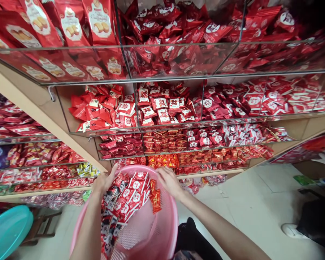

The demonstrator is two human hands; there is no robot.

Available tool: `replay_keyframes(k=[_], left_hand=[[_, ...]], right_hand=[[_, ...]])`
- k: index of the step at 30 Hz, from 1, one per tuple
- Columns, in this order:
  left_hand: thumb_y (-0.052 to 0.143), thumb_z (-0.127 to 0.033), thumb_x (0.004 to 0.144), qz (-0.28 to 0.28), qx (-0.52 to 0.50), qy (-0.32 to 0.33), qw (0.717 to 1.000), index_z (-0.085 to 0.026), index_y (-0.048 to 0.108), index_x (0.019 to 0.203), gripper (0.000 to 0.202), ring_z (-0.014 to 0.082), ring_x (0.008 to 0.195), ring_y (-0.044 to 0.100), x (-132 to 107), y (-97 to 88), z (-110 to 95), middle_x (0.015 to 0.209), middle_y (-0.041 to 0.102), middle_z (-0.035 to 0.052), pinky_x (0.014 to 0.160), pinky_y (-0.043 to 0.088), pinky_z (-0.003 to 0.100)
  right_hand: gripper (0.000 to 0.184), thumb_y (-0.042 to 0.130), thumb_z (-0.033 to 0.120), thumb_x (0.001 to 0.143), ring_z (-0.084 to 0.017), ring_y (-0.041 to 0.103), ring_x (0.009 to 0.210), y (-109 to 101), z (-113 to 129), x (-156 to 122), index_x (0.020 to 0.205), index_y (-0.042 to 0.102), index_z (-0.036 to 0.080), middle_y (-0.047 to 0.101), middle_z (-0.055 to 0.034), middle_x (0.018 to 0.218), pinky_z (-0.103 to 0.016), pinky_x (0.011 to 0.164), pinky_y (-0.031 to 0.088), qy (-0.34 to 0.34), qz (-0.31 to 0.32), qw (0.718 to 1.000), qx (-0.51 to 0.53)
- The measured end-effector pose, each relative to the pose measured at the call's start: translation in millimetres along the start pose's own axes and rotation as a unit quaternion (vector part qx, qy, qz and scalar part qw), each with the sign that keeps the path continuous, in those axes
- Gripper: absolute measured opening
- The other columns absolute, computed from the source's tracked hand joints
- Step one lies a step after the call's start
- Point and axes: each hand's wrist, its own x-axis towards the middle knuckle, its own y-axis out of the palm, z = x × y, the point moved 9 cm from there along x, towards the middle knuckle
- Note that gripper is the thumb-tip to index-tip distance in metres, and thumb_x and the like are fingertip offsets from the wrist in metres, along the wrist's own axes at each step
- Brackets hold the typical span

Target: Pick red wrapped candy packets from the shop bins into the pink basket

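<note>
A round pink plastic basket [172, 216] with mesh walls is tilted in front of me, below the candy shelves. My left hand [103, 182] grips its rim on the far left side, thumb pointing up. On the far right side of the rim, my right hand [168, 180] holds on with fingers curled over the edge. Inside the basket, red-and-white wrapped candies [135, 191] lie in a pile toward the far left. Dark patterned packets [109, 224] run down the left wall. A few orange-red packets [155, 200] rest near my right hand.
Glass-fronted shelves [162, 122] hold many red packets in compartments. A lower shelf of candy [38, 155] continues at left. A turquoise basin [9, 231] sits on a brown stool [44, 225]. Another person's white shoe [294, 231] shows on the tiled floor [249, 206] at right.
</note>
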Motion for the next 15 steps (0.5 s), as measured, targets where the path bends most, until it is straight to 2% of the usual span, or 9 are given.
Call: replay_keyframes(k=[3,4,6,10,12,15], left_hand=[[0.017,-0.080,0.068,-0.008,-0.002,-0.012,1.000,-0.015,0.071,0.087,0.087,0.0402,0.102,0.058,0,-1.2,8,0.100,0.066,0.0233,0.087,0.041,0.048],[0.018,-0.079,0.068,-0.012,-0.003,-0.016,1.000,-0.015,0.071,0.088,0.086,0.0402,0.103,0.057,0,-1.3,12,0.101,0.066,0.0231,0.087,0.040,0.048],[0.020,-0.079,0.068,-0.016,-0.011,-0.026,0.999,-0.014,0.071,0.091,0.085,0.0401,0.104,0.057,0,-0.8,20,0.101,0.066,0.0232,0.088,0.040,0.048],[0.022,-0.078,0.069,-0.023,-0.022,-0.041,0.999,-0.011,0.068,0.098,0.087,0.0401,0.105,0.056,1,1.5,37,0.104,0.065,0.0243,0.087,0.041,0.048],[0.022,-0.076,0.070,-0.025,-0.020,-0.045,0.998,-0.010,0.068,0.099,0.085,0.0401,0.105,0.056,1,2.6,44,0.106,0.065,0.0250,0.087,0.041,0.048],[0.023,-0.073,0.072,-0.020,-0.013,-0.046,0.999,-0.010,0.070,0.092,0.081,0.0397,0.103,0.057,1,4.2,50,0.102,0.065,0.0257,0.086,0.042,0.047]], right_hand=[[0.021,0.040,0.027,0.089,-0.018,0.059,0.084,-9,-60,-14,0.095,0.059,0.021,0.066,-0.0048,0.092,-0.030,0.078,0.043,0.126,-0.076,0.985,0.087],[0.021,0.041,0.028,0.087,-0.018,0.060,0.080,-6,-79,-22,0.094,0.059,0.021,0.066,-0.0048,0.090,-0.030,0.076,0.045,0.163,-0.086,0.977,0.109],[0.021,0.042,0.029,0.085,-0.019,0.062,0.078,4,-105,-38,0.092,0.059,0.019,0.067,-0.0058,0.087,-0.031,0.073,0.047,0.194,-0.086,0.969,0.126],[0.022,0.042,0.031,0.084,-0.019,0.064,0.079,26,-136,-57,0.094,0.058,0.019,0.068,-0.0057,0.087,-0.030,0.073,0.049,0.230,-0.057,0.965,0.111],[0.022,0.041,0.028,0.084,-0.019,0.063,0.085,28,-149,-52,0.097,0.057,0.018,0.068,-0.0069,0.091,-0.030,0.077,0.048,0.244,-0.058,0.964,0.089],[0.023,0.042,0.019,0.083,-0.019,0.061,0.095,23,-167,-28,0.100,0.058,0.017,0.066,-0.0092,0.100,-0.029,0.085,0.044,0.259,-0.063,0.963,0.041]])
